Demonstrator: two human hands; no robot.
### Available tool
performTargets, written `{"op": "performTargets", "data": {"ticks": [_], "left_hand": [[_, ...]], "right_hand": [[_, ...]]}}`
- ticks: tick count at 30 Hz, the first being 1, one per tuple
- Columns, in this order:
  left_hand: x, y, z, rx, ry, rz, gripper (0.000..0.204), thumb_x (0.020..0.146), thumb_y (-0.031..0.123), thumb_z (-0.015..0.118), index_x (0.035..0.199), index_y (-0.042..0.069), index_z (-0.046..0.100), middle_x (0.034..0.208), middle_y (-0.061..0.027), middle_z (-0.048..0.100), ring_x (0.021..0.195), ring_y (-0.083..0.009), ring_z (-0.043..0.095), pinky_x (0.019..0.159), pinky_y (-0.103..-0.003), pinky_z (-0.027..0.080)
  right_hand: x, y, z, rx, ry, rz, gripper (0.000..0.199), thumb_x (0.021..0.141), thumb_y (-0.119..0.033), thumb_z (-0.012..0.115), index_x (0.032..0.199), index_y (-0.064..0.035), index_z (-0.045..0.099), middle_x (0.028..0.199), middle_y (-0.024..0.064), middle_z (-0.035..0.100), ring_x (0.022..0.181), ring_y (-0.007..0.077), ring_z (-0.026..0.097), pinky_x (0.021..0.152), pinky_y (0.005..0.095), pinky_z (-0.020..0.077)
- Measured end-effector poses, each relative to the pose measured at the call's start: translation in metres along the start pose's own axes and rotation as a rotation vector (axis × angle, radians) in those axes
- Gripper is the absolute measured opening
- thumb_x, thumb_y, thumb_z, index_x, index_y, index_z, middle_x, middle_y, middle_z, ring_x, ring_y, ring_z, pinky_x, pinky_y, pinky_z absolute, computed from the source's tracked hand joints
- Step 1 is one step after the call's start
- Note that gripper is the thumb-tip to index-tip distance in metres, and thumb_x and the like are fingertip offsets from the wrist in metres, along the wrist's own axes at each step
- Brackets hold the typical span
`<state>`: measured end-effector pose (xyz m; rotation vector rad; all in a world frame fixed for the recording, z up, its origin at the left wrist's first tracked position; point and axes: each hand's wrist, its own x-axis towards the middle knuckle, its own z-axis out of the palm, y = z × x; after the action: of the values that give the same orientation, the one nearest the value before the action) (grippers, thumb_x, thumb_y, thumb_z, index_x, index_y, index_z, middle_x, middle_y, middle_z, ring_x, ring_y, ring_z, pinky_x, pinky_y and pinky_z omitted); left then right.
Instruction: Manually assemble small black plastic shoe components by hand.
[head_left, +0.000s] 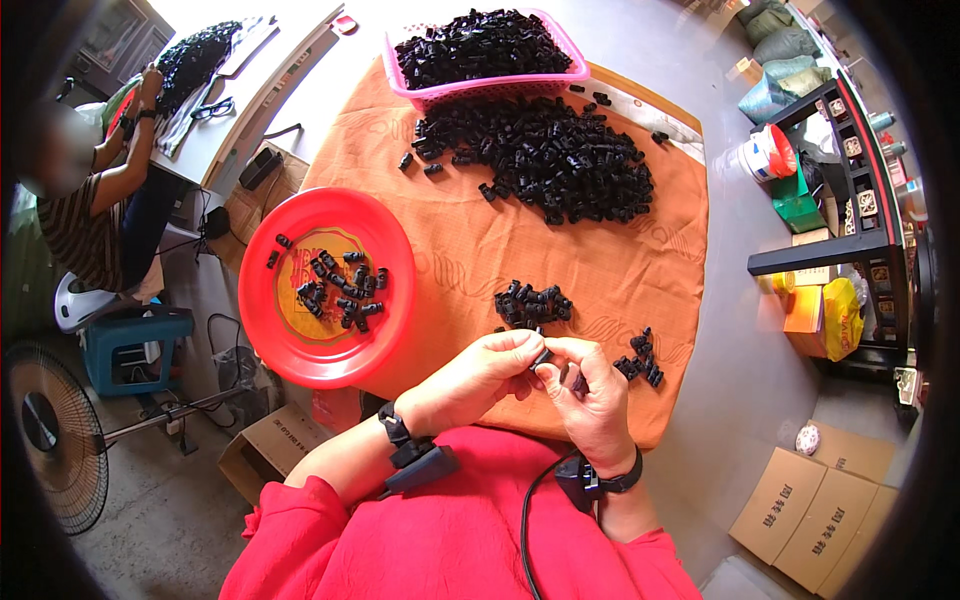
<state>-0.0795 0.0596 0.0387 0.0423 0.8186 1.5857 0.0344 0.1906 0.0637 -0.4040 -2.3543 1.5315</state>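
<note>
Simply black, one small part

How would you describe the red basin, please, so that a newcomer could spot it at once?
Find the orange cloth. At its left edge, left of the left hand, sits a wide, round red basin with a yellow centre. Unlike the rectangular pink basket at the far edge, heaped full, it holds only scattered black parts.
</note>
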Motion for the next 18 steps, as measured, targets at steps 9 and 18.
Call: {"op": "performTargets", "data": {"ticks": [9,18], "left_hand": [[0.0,-0.004,-0.003,0.014,-0.009,0.057,0.031,0.102,0.036,0.051,0.106,0.007,0.06,0.093,0.0027,0.057,0.076,-0.0062,0.052,0.071,-0.023,0.043],[0.003,-0.006,0.0,-0.12,0.01,0.139,0.029,0.104,0.032,0.048,0.107,0.005,0.057,0.09,-0.002,0.056,0.078,-0.0137,0.055,0.073,-0.028,0.047]], "right_hand": [[0.0,-0.004,-0.009,0.217,-0.073,0.16,0.023,0.1,-0.017,0.058,0.119,-0.0042,0.053,0.078,-0.0034,0.051,0.068,0.003,0.044,0.063,0.0179,0.0402],[0.006,-0.005,-0.008,-0.153,0.056,-0.017,0.011,0.099,-0.013,0.055,0.092,-0.0041,0.057,0.083,0.0103,0.063,0.072,0.0277,0.06,0.068,0.0356,0.0473]]}}
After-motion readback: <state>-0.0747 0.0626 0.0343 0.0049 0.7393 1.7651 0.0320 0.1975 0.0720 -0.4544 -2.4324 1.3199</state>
